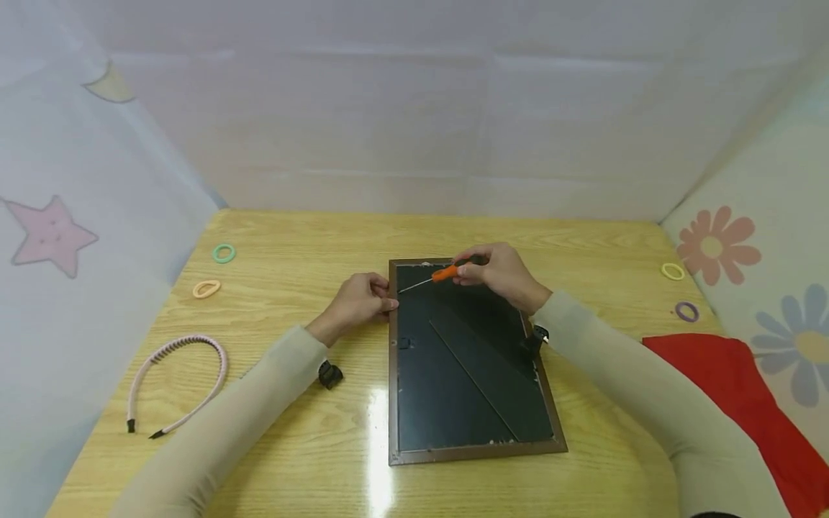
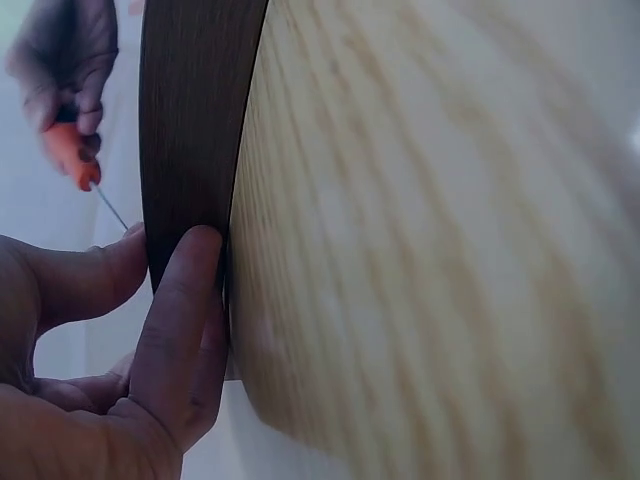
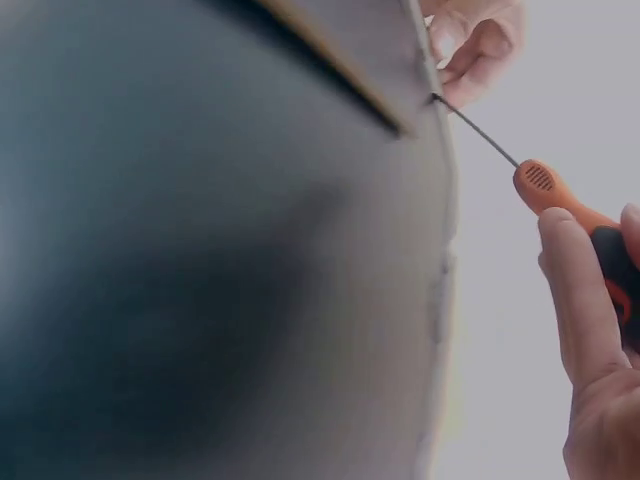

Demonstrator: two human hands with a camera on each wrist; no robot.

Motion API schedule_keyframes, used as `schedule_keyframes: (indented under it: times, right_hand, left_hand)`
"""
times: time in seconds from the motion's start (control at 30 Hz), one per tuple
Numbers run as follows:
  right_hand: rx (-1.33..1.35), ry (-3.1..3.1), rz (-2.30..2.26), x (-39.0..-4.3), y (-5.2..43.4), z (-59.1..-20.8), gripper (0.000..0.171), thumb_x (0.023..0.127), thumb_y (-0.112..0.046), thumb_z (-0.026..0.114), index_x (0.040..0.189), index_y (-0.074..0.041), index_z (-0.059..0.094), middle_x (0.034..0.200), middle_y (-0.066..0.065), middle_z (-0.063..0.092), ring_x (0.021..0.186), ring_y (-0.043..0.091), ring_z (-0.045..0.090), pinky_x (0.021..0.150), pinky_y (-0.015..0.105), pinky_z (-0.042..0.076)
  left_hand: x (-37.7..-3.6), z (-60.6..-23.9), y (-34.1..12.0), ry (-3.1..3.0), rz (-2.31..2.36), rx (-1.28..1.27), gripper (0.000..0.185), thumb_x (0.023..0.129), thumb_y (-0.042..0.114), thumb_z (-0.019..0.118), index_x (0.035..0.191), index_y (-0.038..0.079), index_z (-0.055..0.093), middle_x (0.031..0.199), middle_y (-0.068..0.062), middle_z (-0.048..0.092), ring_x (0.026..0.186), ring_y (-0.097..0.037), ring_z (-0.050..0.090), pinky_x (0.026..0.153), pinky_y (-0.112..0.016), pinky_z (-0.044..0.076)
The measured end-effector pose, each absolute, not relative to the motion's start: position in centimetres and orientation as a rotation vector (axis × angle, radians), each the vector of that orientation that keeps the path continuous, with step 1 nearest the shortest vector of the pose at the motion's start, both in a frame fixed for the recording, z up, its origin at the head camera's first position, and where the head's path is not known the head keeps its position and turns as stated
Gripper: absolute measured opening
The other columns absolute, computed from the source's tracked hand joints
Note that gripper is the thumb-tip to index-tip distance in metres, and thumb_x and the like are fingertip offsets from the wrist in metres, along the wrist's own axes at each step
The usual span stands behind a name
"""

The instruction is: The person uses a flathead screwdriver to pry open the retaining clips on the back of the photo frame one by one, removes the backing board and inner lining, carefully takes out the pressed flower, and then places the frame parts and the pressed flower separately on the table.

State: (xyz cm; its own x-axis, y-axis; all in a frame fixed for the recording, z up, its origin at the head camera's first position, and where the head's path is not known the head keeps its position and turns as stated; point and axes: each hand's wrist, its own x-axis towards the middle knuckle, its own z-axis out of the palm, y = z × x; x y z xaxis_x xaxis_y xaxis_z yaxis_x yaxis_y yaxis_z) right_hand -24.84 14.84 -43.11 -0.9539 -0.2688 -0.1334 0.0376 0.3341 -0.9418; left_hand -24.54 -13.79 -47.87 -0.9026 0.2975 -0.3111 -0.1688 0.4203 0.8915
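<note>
A picture frame (image 1: 447,410) with a brown rim lies back side up on the table, its dark backing board showing. My left hand (image 1: 355,302) grips the rim near the upper left corner; in the left wrist view, thumb and fingers pinch the brown edge (image 2: 195,130). My right hand (image 1: 499,275) holds a screwdriver (image 1: 445,273) with an orange and black handle above the frame's upper part. Its thin shaft slants left, and the tip meets the inner side of the left rim, also seen in the right wrist view beside the screwdriver handle (image 3: 548,190).
A pink headband (image 1: 223,360) lies on the left of the wooden table (image 1: 298,244). Green (image 1: 224,253) and peach (image 1: 206,289) hair ties sit behind it. Yellow (image 1: 673,271) and purple (image 1: 686,311) hair ties and a red cloth (image 1: 706,367) are at right.
</note>
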Motion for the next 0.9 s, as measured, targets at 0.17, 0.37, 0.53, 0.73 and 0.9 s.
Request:
schedule_keyframes:
  times: [0.17, 0.37, 0.53, 0.73, 0.9]
  right_hand:
    - [-0.366, 2.507, -1.598, -25.2, 12.9, -41.3, 0.024, 0.095, -0.011, 0.071, 0.117, -0.001, 0.071, 0.109, 0.021, 0.074, 0.092, 0.039, 0.075, 0.085, 0.05, 0.064]
    - [-0.56, 2.714, -1.42, -25.7, 9.6, -39.6, 0.017, 0.098, -0.018, 0.068, 0.111, -0.008, 0.071, 0.096, 0.012, 0.074, 0.078, 0.025, 0.074, 0.07, 0.033, 0.065]
    - [-0.738, 2.854, -1.229, -25.6, 6.6, -38.7, 0.013, 0.099, -0.022, 0.066, 0.105, -0.011, 0.071, 0.086, 0.004, 0.072, 0.069, 0.018, 0.069, 0.061, 0.028, 0.058]
    - [-0.914, 3.01, -0.976, -25.2, 3.7, -37.9, 0.014, 0.099, -0.026, 0.066, 0.102, -0.013, 0.071, 0.089, 0.001, 0.072, 0.066, 0.014, 0.059, 0.056, 0.024, 0.043]
    - [-1.023, 3.079, -0.864, -24.7, 2.4, -37.9, 0.016, 0.099, -0.026, 0.065, 0.103, -0.011, 0.071, 0.091, 0.002, 0.073, 0.061, 0.012, 0.055, 0.053, 0.022, 0.036]
  left_hand:
    - [-24.6, -47.7, -13.7, 2.286, 1.451, 0.148, 0.05, 0.091, 0.006, 0.074, 0.135, -0.005, 0.053, 0.116, -0.017, 0.06, 0.09, -0.022, 0.07, 0.078, -0.031, 0.066]
    - [-24.9, -47.9, -13.8, 2.326, 1.408, 0.164, 0.049, 0.091, 0.01, 0.075, 0.134, -0.003, 0.055, 0.116, -0.017, 0.062, 0.09, -0.022, 0.071, 0.077, -0.03, 0.066]
    - [-24.7, -47.9, -14.1, 2.326, 1.39, 0.165, 0.048, 0.093, 0.012, 0.074, 0.134, -0.003, 0.055, 0.117, -0.017, 0.063, 0.092, -0.023, 0.072, 0.077, -0.03, 0.066]
    - [-24.7, -47.9, -14.1, 2.343, 1.386, 0.188, 0.046, 0.093, 0.013, 0.074, 0.132, -0.002, 0.055, 0.114, -0.016, 0.063, 0.085, -0.021, 0.072, 0.075, -0.03, 0.065]
    - [-24.7, -47.8, -14.0, 2.364, 1.373, 0.218, 0.044, 0.092, 0.014, 0.075, 0.129, -0.002, 0.057, 0.109, -0.014, 0.065, 0.079, -0.017, 0.072, 0.072, -0.028, 0.064]
